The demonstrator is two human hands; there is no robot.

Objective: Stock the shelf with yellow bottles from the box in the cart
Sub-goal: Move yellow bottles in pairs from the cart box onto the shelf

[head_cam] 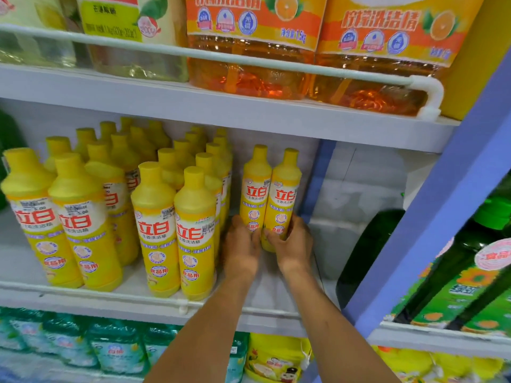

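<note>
The left grip curls round the foot of the left yellow bottle, and the right grip wraps the right yellow bottle, which touches it. Both bottles are near upright at the middle shelf, just right of the stocked rows.

Yellow bottles with red-lettered white labels; orange jugs above; blue upright.
</note>
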